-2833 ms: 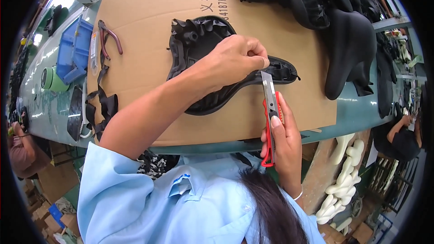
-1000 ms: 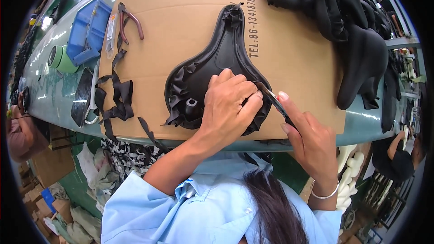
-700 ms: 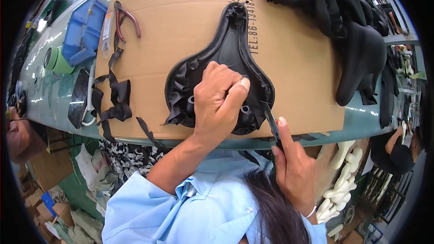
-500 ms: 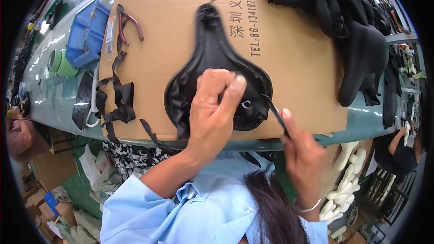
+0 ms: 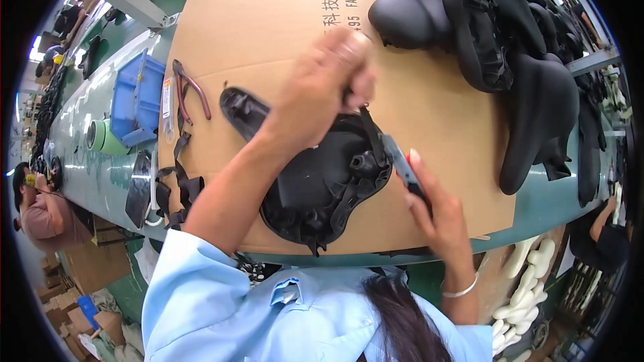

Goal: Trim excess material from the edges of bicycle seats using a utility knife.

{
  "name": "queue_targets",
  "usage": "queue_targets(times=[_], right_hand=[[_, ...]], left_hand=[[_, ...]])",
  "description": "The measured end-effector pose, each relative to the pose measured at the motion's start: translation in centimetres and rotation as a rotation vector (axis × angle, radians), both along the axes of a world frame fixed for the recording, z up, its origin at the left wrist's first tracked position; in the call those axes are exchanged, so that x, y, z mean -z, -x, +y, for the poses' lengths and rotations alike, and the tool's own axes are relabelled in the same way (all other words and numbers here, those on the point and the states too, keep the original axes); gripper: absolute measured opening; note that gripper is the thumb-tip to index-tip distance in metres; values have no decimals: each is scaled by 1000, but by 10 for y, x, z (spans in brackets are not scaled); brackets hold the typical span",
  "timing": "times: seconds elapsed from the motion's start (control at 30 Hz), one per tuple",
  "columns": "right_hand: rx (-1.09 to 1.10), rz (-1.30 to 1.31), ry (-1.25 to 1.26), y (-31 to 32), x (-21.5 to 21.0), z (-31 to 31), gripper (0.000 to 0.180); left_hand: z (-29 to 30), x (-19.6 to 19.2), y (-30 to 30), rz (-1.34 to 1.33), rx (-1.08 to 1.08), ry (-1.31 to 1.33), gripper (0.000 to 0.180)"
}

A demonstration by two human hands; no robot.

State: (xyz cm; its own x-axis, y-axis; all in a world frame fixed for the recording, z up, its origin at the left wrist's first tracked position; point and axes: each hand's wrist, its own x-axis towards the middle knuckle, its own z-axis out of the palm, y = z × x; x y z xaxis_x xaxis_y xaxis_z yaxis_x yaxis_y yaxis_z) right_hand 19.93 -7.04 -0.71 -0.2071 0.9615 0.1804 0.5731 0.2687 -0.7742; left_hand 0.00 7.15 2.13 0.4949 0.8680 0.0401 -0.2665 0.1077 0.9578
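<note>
A black bicycle saddle (image 5: 302, 177) lies underside up on a cardboard sheet (image 5: 221, 33), its nose pointing to the far left. My left hand (image 5: 329, 77), somewhat blurred, is closed above the saddle's far right rim. From its fist a thin black strip of cover material (image 5: 367, 124) runs taut down to that rim. A utility knife (image 5: 406, 171) is held in my right hand (image 5: 439, 224). Its blade reaches the rim beside the strip. Loose cover edges show wrinkled along the saddle's near side.
Red-handled pliers (image 5: 193, 94), cut black strips (image 5: 178, 184) and a blue bin (image 5: 134, 100) are on the left. Several black saddles (image 5: 537, 107) are piled at the right. Cream-coloured saddle-like pieces (image 5: 520, 295) stand below the table edge. Other people (image 5: 47, 208) are at both sides.
The saddle has turned, its nose swinging from straight away to the far left. My left hand has lifted up and away, drawing the strip taut. The knife stays near the rim.
</note>
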Motion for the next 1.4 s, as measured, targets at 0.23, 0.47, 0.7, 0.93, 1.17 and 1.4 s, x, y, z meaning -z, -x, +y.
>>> queue_targets(times=[0.23, 0.47, 0.7, 0.93, 1.17, 1.4], right_hand=[[74, -165, 153, -9, -25, 4, 58], [58, 44, 219, 1, -16, 0, 55], [230, 116, 294, 18, -22, -25, 52], [-175, -34, 37, -35, -20, 34, 52], [-185, -49, 80, -30, -9, 19, 56], [187, -20, 141, 20, -5, -55, 58]], left_hand=[[-34, -27, -1, 855, -208, -598, 24], [-27, 7, -6, 667, -179, -274, 21], [-33, -6, -3, 480, -145, -166, 29], [-39, 2, 5, 597, -98, -510, 23], [-34, 6, 9, 245, -210, -165, 24], [-13, 5, 8, -441, -158, -97, 42]])
